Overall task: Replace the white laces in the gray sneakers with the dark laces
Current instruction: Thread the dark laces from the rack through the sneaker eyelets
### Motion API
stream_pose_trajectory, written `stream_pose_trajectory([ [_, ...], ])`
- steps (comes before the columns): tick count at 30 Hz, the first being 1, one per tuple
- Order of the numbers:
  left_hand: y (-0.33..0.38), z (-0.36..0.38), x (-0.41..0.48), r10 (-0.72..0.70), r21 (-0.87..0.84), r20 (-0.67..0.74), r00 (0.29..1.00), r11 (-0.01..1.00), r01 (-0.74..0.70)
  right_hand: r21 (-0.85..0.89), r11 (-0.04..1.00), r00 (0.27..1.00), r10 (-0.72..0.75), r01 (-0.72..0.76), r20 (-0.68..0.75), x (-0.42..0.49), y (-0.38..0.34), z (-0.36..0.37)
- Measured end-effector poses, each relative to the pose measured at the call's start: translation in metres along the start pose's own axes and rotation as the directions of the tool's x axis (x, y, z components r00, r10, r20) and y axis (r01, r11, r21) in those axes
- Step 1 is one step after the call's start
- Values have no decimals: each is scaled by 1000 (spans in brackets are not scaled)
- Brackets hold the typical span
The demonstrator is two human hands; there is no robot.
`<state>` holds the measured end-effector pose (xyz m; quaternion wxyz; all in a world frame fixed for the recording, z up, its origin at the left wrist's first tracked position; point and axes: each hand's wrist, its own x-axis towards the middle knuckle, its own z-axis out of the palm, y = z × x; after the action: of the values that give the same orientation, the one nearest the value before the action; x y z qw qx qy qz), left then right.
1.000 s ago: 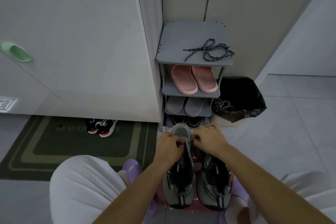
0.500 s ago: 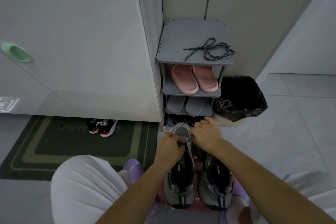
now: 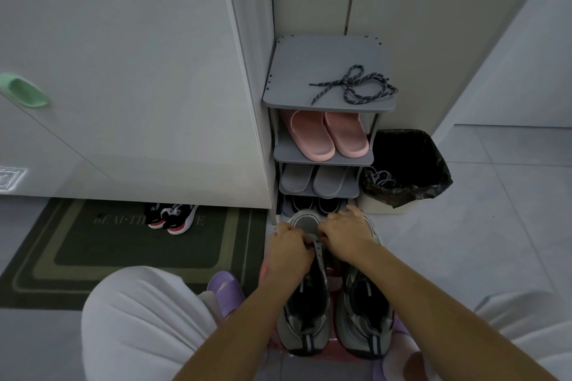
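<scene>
The two gray sneakers stood side by side on the floor in front of the shoe rack (image 3: 312, 56), toes toward it, between the person's knees. The left hand (image 3: 289, 249) lay over the front of the left sneaker (image 3: 305, 312), its grip curled tight on the lace (image 3: 316, 250) at the front eyelets. The right hand (image 3: 346, 235) sat just beside it, over the toe of the right sneaker (image 3: 363, 318), with one finger stretched forward. Whether its grip held the lace could not be told. A knotted dark lace (image 3: 356, 86) lay on the rack's top shelf. Pale laces (image 3: 381, 178) hung in the black-lined bin (image 3: 433, 164) next to the rack. Pink slippers (image 3: 328, 134) filled the shelf below.
</scene>
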<state>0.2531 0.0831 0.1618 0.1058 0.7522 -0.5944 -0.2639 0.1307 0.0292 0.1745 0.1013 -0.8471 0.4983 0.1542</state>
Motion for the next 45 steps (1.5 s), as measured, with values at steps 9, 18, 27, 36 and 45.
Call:
stream_pose_trajectory([
  [9, 4, 2, 7, 51, 157, -36, 998, 987, -45, 252, 962, 994, 112, -108, -3, -7, 2, 9],
  [18, 7, 1, 2, 63, 239, -28, 998, 970, -55, 217, 959, 978, 199, -181, -65, -5, -8, 11],
  [27, 9, 9, 4, 100, 338, -31, 994, 938, -84, 71, 988, 989, 138, -134, -50, -8, -15, 13],
  [36, 1, -2, 16, 51, 153, 40, 998, 987, -57, 415, 882, 968, 252, -222, -17, -50, -39, 6],
  [45, 5, -6, 7, -11, 17, 14, 1000, 1000, 11, 298, 931, 975, 224, -212, -4, -67, -40, 6],
])
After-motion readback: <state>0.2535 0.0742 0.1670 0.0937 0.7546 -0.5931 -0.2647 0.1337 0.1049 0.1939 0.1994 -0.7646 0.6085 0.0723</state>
